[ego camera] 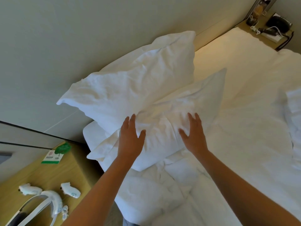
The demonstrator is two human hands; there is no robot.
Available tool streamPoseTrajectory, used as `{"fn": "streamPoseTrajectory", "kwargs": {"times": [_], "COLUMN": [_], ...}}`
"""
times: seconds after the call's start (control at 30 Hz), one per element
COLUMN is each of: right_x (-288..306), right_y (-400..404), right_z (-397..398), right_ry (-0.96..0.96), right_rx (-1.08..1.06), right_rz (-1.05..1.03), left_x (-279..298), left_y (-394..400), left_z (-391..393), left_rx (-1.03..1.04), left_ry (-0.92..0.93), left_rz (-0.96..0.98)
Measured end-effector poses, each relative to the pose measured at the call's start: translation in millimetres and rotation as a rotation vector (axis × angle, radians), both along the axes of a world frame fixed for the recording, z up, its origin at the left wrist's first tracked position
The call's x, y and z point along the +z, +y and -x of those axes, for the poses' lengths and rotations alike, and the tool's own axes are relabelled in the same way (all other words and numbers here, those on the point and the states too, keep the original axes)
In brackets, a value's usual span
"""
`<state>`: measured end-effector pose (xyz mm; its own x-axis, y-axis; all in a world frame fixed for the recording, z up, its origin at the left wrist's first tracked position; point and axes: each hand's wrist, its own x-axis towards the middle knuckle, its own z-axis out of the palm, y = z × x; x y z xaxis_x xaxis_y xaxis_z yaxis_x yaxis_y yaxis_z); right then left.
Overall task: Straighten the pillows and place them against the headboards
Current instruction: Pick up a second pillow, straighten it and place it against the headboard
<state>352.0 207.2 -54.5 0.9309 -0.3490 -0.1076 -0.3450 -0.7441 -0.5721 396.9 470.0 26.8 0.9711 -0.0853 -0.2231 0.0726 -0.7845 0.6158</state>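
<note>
Two white pillows are seen at the head of the bed. The rear pillow (130,79) is leaned upright against the pale headboard (65,46). The front pillow (162,124) is laid tilted across the lower edge of the rear pillow, resting on the crumpled white duvet (162,185).

The left hand (130,137) is pressed flat on the front pillow's left part, fingers straight and slightly spread, nothing gripped. The right hand (193,132) is laid on the pillow's right part, fingers extended, thumb splayed, nothing gripped.

A wooden bedside table (70,173) is noted at lower left, bearing a green-and-white card (56,154) and white devices (48,196). A second bedside table (268,31) with a black telephone (278,24) is noted at upper right.
</note>
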Motion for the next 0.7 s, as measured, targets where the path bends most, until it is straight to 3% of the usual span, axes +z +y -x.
{"fn": "streamPoseTrajectory", "kwargs": {"times": [0.17,0.33,0.7], "right_x": [-12.6,-9.2,3.5], "right_y": [46.6,80.6,99.2], "right_z": [38.9,29.9,-3.3], "right_ry": [0.211,0.339,0.421], "right_rx": [-0.048,-0.158,-0.26], "right_rz": [-0.275,-0.459,-0.43], "left_x": [-4.6,-22.8,-32.7], "left_y": [6.7,31.9,51.1], "left_z": [47.9,68.9,20.2], "left_rx": [-0.276,-0.515,-0.686], "left_ry": [-0.182,-0.027,-0.001], "left_rz": [-0.234,-0.556,-0.609]}}
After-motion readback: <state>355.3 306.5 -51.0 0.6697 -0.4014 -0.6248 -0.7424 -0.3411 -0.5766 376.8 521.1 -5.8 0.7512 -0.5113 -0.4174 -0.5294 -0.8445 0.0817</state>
